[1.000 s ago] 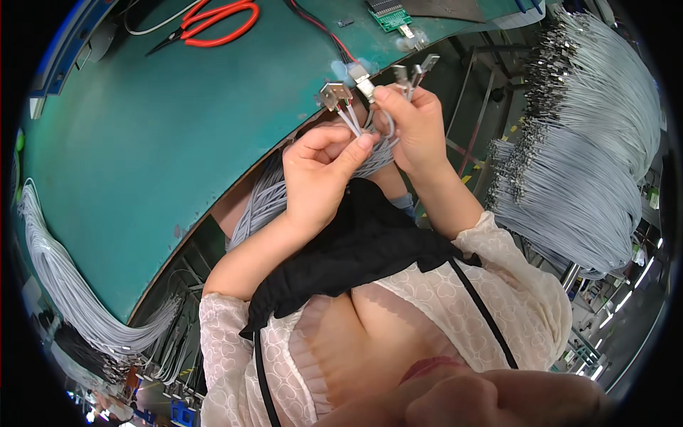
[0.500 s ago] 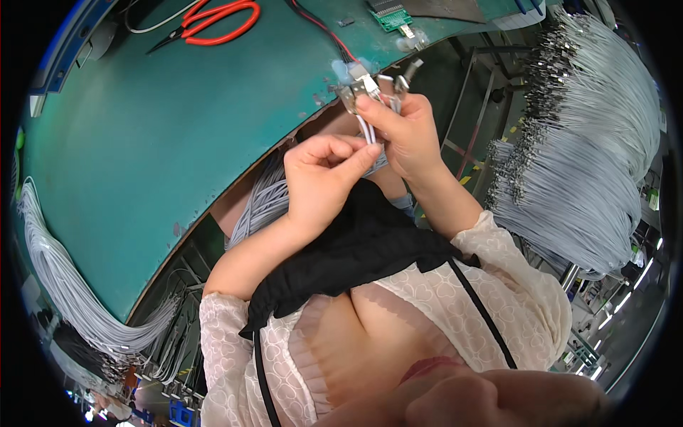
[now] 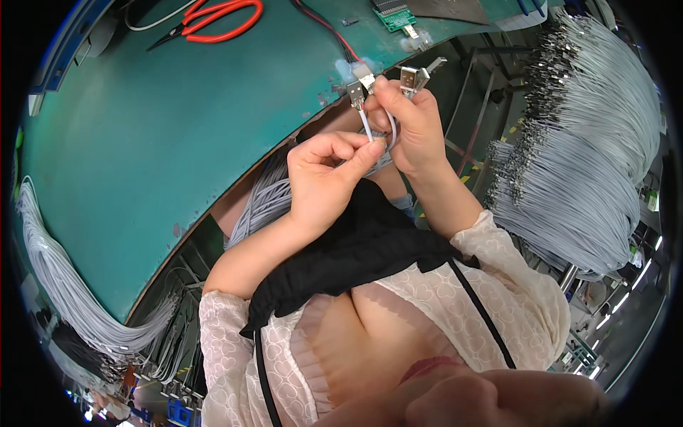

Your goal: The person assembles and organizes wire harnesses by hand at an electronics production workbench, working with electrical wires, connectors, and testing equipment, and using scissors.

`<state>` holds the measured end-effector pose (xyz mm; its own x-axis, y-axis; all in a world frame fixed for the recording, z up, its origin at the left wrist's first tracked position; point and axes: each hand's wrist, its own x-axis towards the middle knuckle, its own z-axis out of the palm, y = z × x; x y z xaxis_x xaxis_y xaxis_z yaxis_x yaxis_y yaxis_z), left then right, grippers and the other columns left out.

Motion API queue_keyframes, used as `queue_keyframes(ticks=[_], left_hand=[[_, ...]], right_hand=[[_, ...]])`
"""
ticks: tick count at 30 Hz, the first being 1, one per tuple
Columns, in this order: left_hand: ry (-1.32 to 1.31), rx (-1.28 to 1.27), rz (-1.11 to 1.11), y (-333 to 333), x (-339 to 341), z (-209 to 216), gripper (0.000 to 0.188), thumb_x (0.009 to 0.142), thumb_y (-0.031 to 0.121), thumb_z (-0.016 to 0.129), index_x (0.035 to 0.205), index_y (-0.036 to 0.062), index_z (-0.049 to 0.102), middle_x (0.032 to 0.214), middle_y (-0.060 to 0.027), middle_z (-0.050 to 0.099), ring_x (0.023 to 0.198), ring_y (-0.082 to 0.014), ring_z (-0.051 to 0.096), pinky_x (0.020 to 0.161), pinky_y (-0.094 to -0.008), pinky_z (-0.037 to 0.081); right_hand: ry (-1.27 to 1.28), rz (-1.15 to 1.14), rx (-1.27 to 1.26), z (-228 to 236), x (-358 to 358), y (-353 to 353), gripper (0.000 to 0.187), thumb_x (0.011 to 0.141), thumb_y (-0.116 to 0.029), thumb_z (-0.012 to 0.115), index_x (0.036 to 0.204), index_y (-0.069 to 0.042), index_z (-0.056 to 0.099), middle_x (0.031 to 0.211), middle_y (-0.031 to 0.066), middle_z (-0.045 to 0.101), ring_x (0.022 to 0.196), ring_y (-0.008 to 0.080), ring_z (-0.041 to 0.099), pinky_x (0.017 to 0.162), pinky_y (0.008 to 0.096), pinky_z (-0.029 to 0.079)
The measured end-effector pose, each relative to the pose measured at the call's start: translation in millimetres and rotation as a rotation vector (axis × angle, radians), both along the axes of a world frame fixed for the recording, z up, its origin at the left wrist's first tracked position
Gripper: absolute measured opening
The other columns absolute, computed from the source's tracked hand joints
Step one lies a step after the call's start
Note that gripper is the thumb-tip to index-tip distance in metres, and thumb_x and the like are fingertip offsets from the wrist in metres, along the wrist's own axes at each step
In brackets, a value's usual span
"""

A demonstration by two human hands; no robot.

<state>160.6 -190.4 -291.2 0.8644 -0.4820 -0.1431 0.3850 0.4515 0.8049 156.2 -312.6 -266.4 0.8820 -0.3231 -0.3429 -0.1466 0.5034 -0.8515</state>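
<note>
My left hand [image 3: 320, 174] is closed, thumb and forefinger pinching a grey cable just below its bare metal USB plug [image 3: 356, 94]. That plug points up beside a fixed white-and-metal connector [image 3: 364, 75] at the table's edge, fed by red and black wires [image 3: 324, 27]. With my right hand [image 3: 414, 128] also closed, I grip USB cables; metal plugs [image 3: 410, 78] stick out past its knuckles. The right thumb and forefinger are at the fixed connector, and a curved cable runs down from them towards the left hand. Whether a plug sits fully inside the connector cannot be made out.
On the green table [image 3: 171, 142] lie red-handled pliers [image 3: 222, 21] and a green circuit board [image 3: 393, 17]. Thick bundles of grey cables [image 3: 590, 149] hang at the right. Another bundle [image 3: 78, 292] lies over the left edge, and more cables [image 3: 263, 196] rest by my lap.
My right fingers have shifted up to the fixed connector. The plugs, bunched together before, are now spread apart, one standing alone above my left hand. The left hand has barely moved.
</note>
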Motion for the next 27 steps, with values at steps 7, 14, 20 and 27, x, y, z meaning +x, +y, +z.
queue_keyframes(ticks=[7, 14, 20, 27], left_hand=[[0.015, 0.042, -0.075, 4.1, 5.4, -2.7, 0.015, 0.072, 0.000, 0.063, 0.065, -0.0011, 0.051, 0.070, -0.0069, 0.059, 0.061, -0.0057, 0.051, 0.056, -0.0185, 0.042], [-0.092, 0.714, -0.381, 35.5, 38.4, -51.9, 0.016, 0.075, 0.011, 0.062, 0.084, 0.0023, 0.052, 0.083, -0.0071, 0.059, 0.077, -0.0131, 0.056, 0.071, -0.0255, 0.043], [-0.621, 1.299, -0.355, 59.1, 50.5, -173.2, 0.025, 0.075, 0.012, 0.058, 0.098, 0.0044, 0.050, 0.090, -0.0091, 0.056, 0.086, -0.0203, 0.054, 0.075, -0.0317, 0.042], [-0.273, 0.702, -0.442, 46.1, 68.6, -169.6, 0.026, 0.076, 0.012, 0.055, 0.100, 0.0049, 0.050, 0.081, -0.0096, 0.055, 0.075, -0.0199, 0.055, 0.071, -0.0327, 0.045]], right_hand=[[0.061, 0.115, -0.158, 8.4, -2.4, 1.9, 0.014, 0.074, -0.012, 0.060, 0.068, 0.001, 0.058, 0.054, 0.0027, 0.050, 0.045, 0.0058, 0.040, 0.042, 0.0185, 0.028], [-0.001, 0.088, -0.080, -4.8, -5.0, -11.0, 0.014, 0.073, -0.011, 0.061, 0.066, 0.001, 0.056, 0.052, 0.0032, 0.049, 0.043, 0.0073, 0.039, 0.042, 0.0193, 0.028], [0.023, 0.064, -0.011, -6.4, 0.6, -11.3, 0.015, 0.075, -0.011, 0.059, 0.067, 0.002, 0.056, 0.053, 0.0038, 0.049, 0.043, 0.0082, 0.039, 0.042, 0.0202, 0.029], [-0.021, -0.103, 0.150, 2.3, 1.4, -0.6, 0.020, 0.082, -0.013, 0.051, 0.068, 0.000, 0.054, 0.051, 0.0034, 0.047, 0.044, 0.0078, 0.039, 0.042, 0.0210, 0.028]])
